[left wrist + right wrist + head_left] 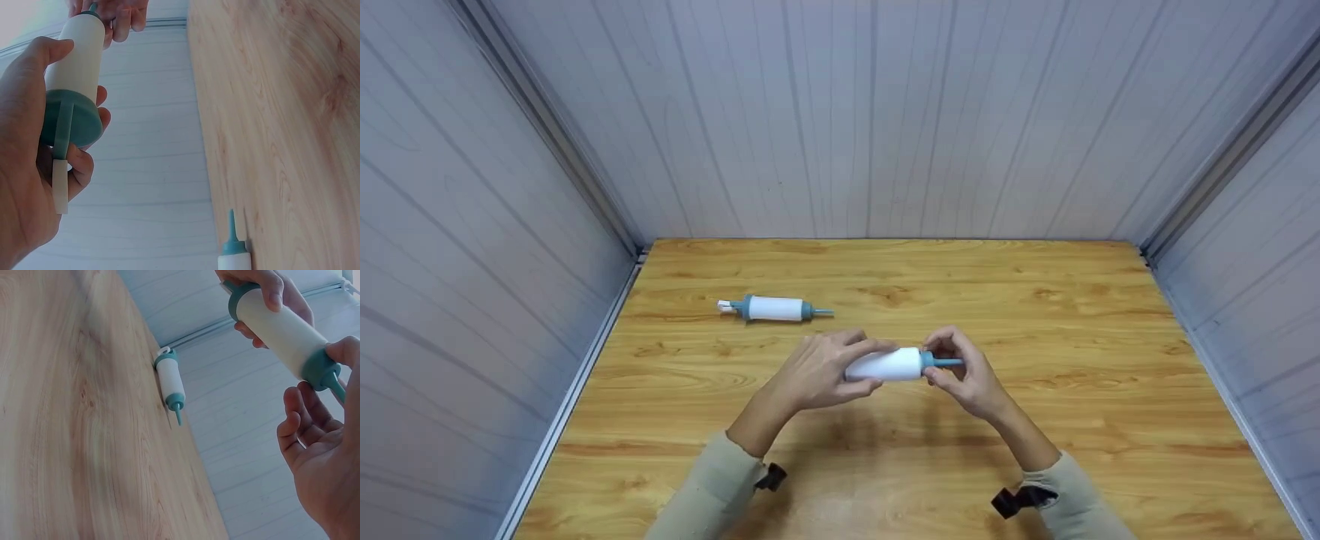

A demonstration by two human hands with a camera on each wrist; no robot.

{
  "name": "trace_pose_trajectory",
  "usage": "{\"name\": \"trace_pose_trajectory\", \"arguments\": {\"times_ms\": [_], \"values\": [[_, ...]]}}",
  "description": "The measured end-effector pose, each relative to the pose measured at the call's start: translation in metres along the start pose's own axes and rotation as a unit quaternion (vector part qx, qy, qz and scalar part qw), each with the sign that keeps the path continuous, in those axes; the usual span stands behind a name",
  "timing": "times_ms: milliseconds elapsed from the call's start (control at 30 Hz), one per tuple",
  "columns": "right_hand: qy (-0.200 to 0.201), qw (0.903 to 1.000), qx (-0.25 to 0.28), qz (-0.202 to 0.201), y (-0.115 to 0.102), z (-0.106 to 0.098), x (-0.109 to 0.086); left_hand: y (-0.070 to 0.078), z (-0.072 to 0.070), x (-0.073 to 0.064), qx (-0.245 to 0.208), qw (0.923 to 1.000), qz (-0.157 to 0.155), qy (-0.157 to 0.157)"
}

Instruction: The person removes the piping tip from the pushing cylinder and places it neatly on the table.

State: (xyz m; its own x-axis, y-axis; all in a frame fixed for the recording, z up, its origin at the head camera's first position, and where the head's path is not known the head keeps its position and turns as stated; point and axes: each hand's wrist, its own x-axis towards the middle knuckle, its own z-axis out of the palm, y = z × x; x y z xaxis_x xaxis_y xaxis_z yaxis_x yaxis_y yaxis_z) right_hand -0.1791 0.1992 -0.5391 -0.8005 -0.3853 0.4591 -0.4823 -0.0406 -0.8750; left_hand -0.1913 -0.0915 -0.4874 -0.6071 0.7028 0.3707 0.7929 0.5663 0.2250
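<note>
In the head view a white nozzle bottle with teal ends is held nearly level above the table between both hands. My left hand grips its body, fingers and thumb wrapped round it. At that end, the left wrist view shows a wide teal cap and a teal stem with a white end piece along the palm. My right hand pinches the teal nozzle collar between thumb and fingers. The thin teal nozzle points right, past those fingertips.
A second, similar nozzle bottle lies on the wooden table, behind and to the left of the hands, its nozzle pointing right. White panelled walls enclose the table at the back and both sides.
</note>
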Motion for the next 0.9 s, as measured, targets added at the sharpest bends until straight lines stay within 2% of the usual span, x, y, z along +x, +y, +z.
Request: {"name": "trace_pose_trajectory", "arguments": {"times_ms": [100, 333, 500, 767, 900], "values": [[0.002, 0.9998, 0.009, 0.016, -0.0001, 0.0002, -0.0009, -0.0005, 0.0006, -0.0004, -0.001, 1.0000, 0.002, 0.000], [0.007, 0.9993, -0.026, 0.026, 0.0005, 0.0013, -0.0012, 0.0000, -0.0001, -0.0002, 0.000, 1.0000, 0.005, 0.003], [0.003, 0.9992, -0.027, 0.030, -0.0004, 0.0025, -0.0008, -0.0003, -0.0010, -0.0016, -0.002, 1.0000, 0.001, -0.004], [-0.017, 0.9998, 0.000, 0.002, 0.0002, 0.0021, 0.0016, -0.0010, -0.0024, -0.0023, -0.003, 1.0000, 0.002, 0.003], [-0.021, 0.9998, -0.003, -0.002, 0.0009, 0.0026, 0.0010, -0.0017, -0.0022, -0.0034, -0.005, 1.0000, 0.002, 0.005]]}}
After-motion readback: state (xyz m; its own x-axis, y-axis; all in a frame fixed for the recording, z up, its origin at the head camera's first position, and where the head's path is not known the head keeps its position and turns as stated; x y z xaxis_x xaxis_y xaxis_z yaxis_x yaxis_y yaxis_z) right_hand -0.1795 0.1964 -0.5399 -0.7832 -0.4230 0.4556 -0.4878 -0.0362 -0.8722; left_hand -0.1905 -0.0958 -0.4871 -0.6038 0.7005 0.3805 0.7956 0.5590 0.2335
